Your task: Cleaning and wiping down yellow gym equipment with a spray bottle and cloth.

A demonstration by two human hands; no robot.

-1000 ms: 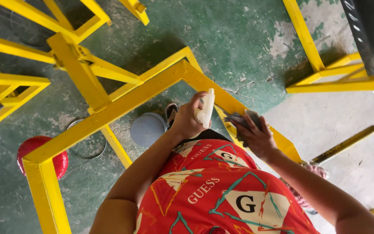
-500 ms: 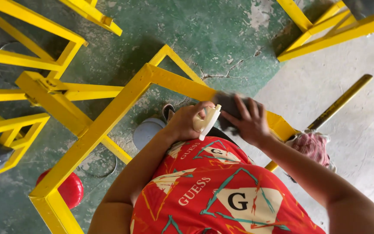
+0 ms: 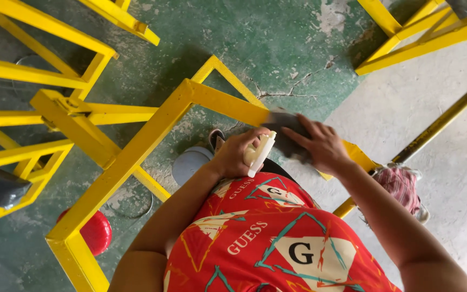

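1. Your right hand (image 3: 322, 146) lies flat, fingers spread, pressing a dark grey cloth (image 3: 287, 130) onto the top bar of the yellow metal frame (image 3: 152, 135), just right of its corner. Keep the palm flat so the cloth stays in full contact with the bar and does not bunch under your fingertips.
2. Your left hand (image 3: 239, 154) is wrapped around a cream spray bottle (image 3: 259, 153), held just beside the cloth with its nozzle end pointing down toward your shirt. I judge it best to turn the nozzle toward the bar before squeezing, and to keep it clear of the wiping hand.
3. The bottle is opaque, so you cannot tell how much liquid is in it.
4. A round grey lid or pail top (image 3: 189, 164) sits on the green floor (image 3: 277, 48) inside the frame, near your shoe; its contents are hidden.
5. A pink rag (image 3: 404, 186) lies by a yellow-handled tool (image 3: 439, 127) to your right.
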